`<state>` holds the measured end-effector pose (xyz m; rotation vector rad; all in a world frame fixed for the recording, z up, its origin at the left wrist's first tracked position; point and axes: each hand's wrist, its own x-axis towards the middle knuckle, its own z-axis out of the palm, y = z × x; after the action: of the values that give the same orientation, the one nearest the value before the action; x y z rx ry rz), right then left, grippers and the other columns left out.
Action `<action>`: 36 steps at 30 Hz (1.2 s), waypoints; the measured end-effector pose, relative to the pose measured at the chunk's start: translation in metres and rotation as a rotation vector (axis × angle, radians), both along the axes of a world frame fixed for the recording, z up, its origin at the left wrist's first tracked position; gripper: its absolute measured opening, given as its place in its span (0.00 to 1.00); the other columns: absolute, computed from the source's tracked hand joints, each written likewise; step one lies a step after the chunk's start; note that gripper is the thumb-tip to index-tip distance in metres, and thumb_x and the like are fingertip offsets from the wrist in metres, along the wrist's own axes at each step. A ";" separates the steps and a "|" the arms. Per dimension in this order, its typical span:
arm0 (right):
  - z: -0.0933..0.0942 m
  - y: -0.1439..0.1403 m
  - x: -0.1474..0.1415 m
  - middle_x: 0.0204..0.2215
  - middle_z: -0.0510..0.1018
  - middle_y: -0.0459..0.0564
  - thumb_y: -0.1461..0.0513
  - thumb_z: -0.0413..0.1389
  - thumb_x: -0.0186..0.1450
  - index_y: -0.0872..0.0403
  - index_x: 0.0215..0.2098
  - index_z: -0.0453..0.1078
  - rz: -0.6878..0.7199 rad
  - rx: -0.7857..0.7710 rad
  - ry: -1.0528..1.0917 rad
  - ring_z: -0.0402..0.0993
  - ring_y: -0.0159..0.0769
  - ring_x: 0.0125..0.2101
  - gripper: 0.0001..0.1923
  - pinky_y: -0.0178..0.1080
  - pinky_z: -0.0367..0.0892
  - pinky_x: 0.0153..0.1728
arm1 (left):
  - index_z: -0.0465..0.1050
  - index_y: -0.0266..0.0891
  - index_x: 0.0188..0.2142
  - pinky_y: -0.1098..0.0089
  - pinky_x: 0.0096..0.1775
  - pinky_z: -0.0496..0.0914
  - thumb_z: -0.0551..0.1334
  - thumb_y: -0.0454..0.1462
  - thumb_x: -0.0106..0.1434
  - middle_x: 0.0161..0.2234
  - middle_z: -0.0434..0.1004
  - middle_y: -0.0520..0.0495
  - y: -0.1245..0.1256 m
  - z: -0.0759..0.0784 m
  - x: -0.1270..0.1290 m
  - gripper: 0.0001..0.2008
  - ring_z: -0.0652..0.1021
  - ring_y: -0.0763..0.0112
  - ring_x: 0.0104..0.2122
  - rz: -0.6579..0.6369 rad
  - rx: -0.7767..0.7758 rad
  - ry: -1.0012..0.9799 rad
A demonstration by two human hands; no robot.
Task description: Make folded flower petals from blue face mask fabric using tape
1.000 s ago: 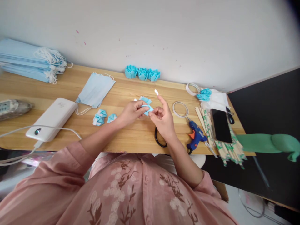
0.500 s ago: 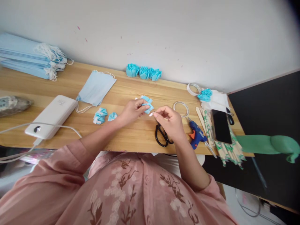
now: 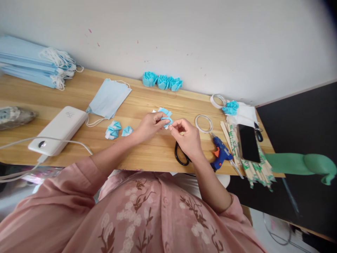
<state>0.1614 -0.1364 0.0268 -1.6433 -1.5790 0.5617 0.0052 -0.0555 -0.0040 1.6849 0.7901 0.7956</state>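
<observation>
Where the two hands meet over the middle of the counter [image 3: 147,154], a small folded blue piece [image 3: 165,120] is pinched between them. The left hand [image 3: 150,125] grips it from the left with thumb and forefinger closed on its edge, and the right hand [image 3: 187,137] comes in from the other side, its fingertips curled tight against the piece's right end. Whether a bit of white tape sits under those fingertips cannot be told. The piece is held just above the wood, a little toward the wall [image 3: 184,38].

Just under the right wrist lie black-handled scissors [image 3: 180,156], partly covered by the hand. Near the left forearm rest two more folded blue pieces [image 3: 117,128], side by side on the wood. Right of the hands lie a ring of tape [image 3: 203,123] and, nearer the front edge, a blue glue gun [image 3: 220,151] with an orange trigger. Beyond that, a black phone [image 3: 248,143] lies on a bundle of wrapped wooden sticks [image 3: 254,168].

At the wall, three finished blue rosettes [image 3: 162,81] stand in a row. Further left a loose face mask [image 3: 109,98] lies flat, beside a white power bank [image 3: 58,130] with a cable [image 3: 65,142]. A stack of face masks [image 3: 34,66] fills the far left corner.
</observation>
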 end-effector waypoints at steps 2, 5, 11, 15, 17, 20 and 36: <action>0.001 0.000 -0.001 0.24 0.75 0.42 0.59 0.57 0.62 0.51 0.29 0.68 -0.007 -0.003 -0.012 0.69 0.31 0.25 0.05 0.35 0.64 0.31 | 0.70 0.37 0.28 0.73 0.30 0.63 0.60 0.45 0.62 0.23 0.70 0.53 0.000 0.000 0.000 0.13 0.71 0.75 0.24 -0.003 -0.003 0.001; 0.002 -0.001 -0.001 0.24 0.75 0.42 0.59 0.57 0.62 0.51 0.29 0.68 -0.020 -0.006 -0.039 0.70 0.31 0.25 0.05 0.35 0.64 0.31 | 0.70 0.37 0.28 0.73 0.29 0.63 0.60 0.45 0.62 0.23 0.69 0.53 -0.001 0.001 0.000 0.14 0.71 0.75 0.24 -0.003 0.000 0.008; 0.000 0.000 0.000 0.25 0.76 0.42 0.59 0.57 0.62 0.51 0.30 0.69 -0.029 0.017 -0.079 0.71 0.31 0.26 0.05 0.36 0.64 0.32 | 0.70 0.37 0.29 0.73 0.28 0.62 0.59 0.45 0.63 0.22 0.69 0.53 -0.001 0.002 0.001 0.14 0.70 0.75 0.23 -0.009 0.001 0.018; -0.001 0.001 0.001 0.26 0.77 0.43 0.59 0.57 0.63 0.50 0.30 0.69 -0.037 0.018 -0.097 0.72 0.32 0.27 0.05 0.36 0.64 0.32 | 0.70 0.37 0.28 0.74 0.27 0.62 0.60 0.45 0.63 0.22 0.68 0.53 -0.001 0.003 0.000 0.14 0.69 0.76 0.23 -0.009 0.006 0.023; -0.001 0.001 0.001 0.26 0.78 0.43 0.59 0.57 0.63 0.50 0.30 0.69 -0.040 0.017 -0.108 0.72 0.32 0.27 0.05 0.36 0.64 0.32 | 0.70 0.37 0.28 0.74 0.27 0.61 0.60 0.45 0.63 0.22 0.68 0.53 -0.001 0.003 0.000 0.14 0.69 0.76 0.23 -0.007 0.002 0.025; -0.002 0.001 0.001 0.26 0.78 0.43 0.59 0.57 0.63 0.50 0.30 0.69 -0.042 0.018 -0.123 0.73 0.32 0.27 0.05 0.36 0.64 0.32 | 0.70 0.37 0.28 0.74 0.27 0.61 0.60 0.45 0.63 0.22 0.68 0.53 -0.002 0.003 0.000 0.14 0.69 0.76 0.23 -0.009 -0.012 0.026; 0.002 -0.003 0.002 0.25 0.76 0.43 0.59 0.57 0.63 0.50 0.31 0.70 -0.019 0.028 -0.081 0.71 0.32 0.26 0.05 0.36 0.65 0.32 | 0.70 0.37 0.27 0.73 0.29 0.61 0.59 0.44 0.62 0.22 0.68 0.53 0.001 0.000 0.000 0.13 0.69 0.75 0.24 -0.005 0.015 0.050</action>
<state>0.1638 -0.1395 0.0290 -1.6769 -1.6199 0.4661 0.0054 -0.0547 -0.0042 1.7256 0.8155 0.7598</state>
